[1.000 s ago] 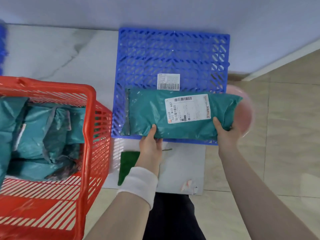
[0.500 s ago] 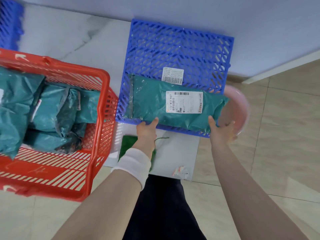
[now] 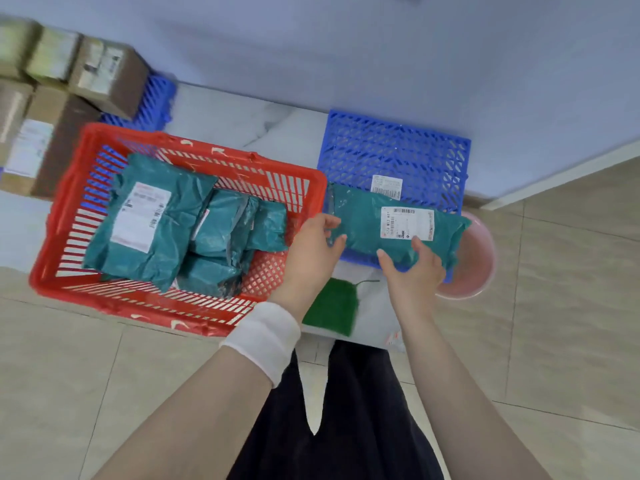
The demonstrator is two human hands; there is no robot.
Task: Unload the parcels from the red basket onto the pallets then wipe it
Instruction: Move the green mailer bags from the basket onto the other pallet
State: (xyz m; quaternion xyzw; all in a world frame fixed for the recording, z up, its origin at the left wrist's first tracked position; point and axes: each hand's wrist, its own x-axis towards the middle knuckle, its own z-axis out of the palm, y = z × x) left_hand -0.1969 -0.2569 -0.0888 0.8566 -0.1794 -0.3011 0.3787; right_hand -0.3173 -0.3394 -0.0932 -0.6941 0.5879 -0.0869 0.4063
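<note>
The red basket [image 3: 194,154] stands on the floor at the left and holds several teal parcels [image 3: 149,220]. One teal parcel [image 3: 363,220] with a white label lies along the front edge of the blue pallet [image 3: 391,147]. My left hand [image 3: 311,247] hovers at that parcel's left end, fingers apart, between the basket and the pallet. My right hand [image 3: 412,271] is at the parcel's front edge with loose fingertips resting on it. A green cloth [image 3: 332,306] lies on a white sheet [image 3: 374,306] below the pallet.
A pink basin [image 3: 479,258] sits partly under the pallet's right front corner. Cardboard boxes [image 3: 69,109] are stacked at the far left on a second blue pallet [image 3: 156,102]. A loose white label [image 3: 386,186] lies on the pallet. A wall runs along the back.
The parcel has been set down on the pallet and both hands have loosened their grip on it. The view has swung left, showing the whole basket and the boxes.
</note>
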